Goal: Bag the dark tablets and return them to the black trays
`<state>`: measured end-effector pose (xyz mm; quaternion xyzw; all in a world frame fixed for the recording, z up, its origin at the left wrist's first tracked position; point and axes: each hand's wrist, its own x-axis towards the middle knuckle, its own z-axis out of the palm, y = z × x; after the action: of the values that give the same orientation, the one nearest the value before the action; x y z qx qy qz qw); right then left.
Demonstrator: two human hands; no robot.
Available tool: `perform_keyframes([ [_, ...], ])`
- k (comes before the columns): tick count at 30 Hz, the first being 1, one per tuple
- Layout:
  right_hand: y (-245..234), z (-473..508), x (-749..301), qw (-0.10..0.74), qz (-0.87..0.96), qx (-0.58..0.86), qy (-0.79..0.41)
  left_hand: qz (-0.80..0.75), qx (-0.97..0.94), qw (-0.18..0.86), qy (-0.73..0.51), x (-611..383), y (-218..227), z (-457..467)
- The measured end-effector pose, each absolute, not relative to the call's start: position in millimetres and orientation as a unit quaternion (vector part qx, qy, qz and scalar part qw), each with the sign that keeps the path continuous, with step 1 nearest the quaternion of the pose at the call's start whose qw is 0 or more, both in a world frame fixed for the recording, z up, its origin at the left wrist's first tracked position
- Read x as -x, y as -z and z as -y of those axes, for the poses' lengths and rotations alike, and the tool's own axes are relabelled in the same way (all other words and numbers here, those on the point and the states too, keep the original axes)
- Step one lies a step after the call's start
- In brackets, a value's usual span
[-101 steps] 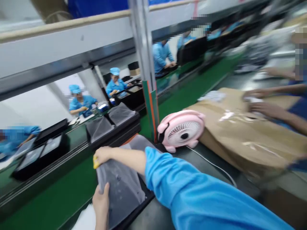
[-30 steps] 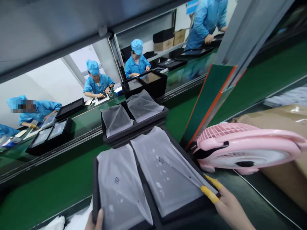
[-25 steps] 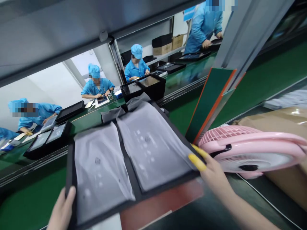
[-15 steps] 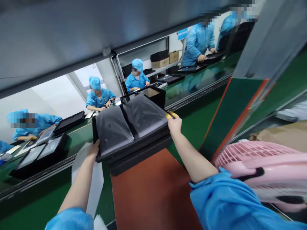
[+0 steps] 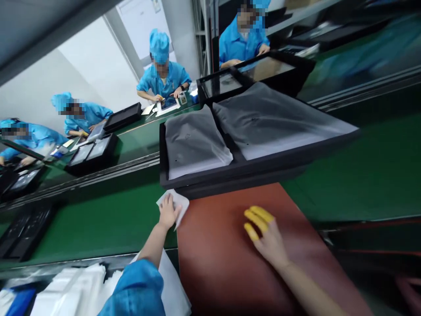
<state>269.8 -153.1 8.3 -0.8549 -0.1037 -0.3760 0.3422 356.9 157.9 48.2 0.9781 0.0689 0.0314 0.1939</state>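
My left hand [image 5: 169, 213] lies with its fingers spread on a small white sheet [image 5: 183, 203], at the far left corner of a reddish-brown mat [image 5: 226, 250]. My right hand [image 5: 268, 237], with yellow finger cots on several fingers, is over the middle of the mat. Its fingers are apart and nothing is in them. Beyond both hands stands a stack of black trays [image 5: 200, 179]. The top tray holds two flat items in translucent white bags, a left bag [image 5: 195, 142] and a right bag [image 5: 263, 120].
A pile of white bags or sheets [image 5: 72, 285] lies at lower left, near a dark tray [image 5: 24, 232] on the green belt. Across the line, several workers in blue sit by more black trays [image 5: 94, 153]. A grey overhead panel [image 5: 42, 30] crosses the upper left.
Both hands have let go of the black tray stack, which now rests past the mat. My left hand has moved onto the white sheet, my right over the mat. The view has turned.
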Motion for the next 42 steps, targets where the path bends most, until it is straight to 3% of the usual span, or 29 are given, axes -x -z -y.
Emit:
perform_keyframes([
  [4, 24, 143, -267, 0.313, 0.18, 0.877, 0.316, 0.024, -0.998, -0.046, -0.019, -334, -37, -181],
  [9, 19, 146, -279, 0.33, 0.145, 0.87, 0.336, 0.082, -0.992, -0.098, 0.018, -275, -93, -231],
  [14, 23, 142, -278, 0.344, 0.151, 0.877, 0.298, 0.232, -0.943, -0.236, 0.026, -166, -156, -286],
  [18, 30, 139, -278, 0.344, 0.137, 0.893, 0.257, 0.287, -0.909, -0.264, 0.148, -110, -149, -301],
  [24, 12, 102, -238, 0.344, 0.224, 0.88, 0.238, 0.217, -0.917, -0.25, 0.224, -67, -94, -297],
  [31, -13, 18, -169, 0.339, 0.464, 0.816, 0.061, -0.017, -0.907, -0.288, 0.308, -61, -102, -288],
  [34, -9, 30, -183, 0.373, 0.404, 0.829, 0.105, -0.068, -0.901, -0.284, 0.322, -90, -107, -278],
  [37, 1, 65, -215, 0.39, 0.253, 0.866, 0.184, -0.03, -0.95, -0.229, 0.211, -160, -113, -258],
  [39, 5, 90, -240, 0.373, 0.185, 0.884, 0.214, -0.013, -0.992, -0.098, 0.077, -226, -120, -235],
  [42, 7, 122, -278, 0.351, 0.065, 0.897, 0.26, -0.041, -0.98, 0.186, -0.06, -326, -129, -192],
])
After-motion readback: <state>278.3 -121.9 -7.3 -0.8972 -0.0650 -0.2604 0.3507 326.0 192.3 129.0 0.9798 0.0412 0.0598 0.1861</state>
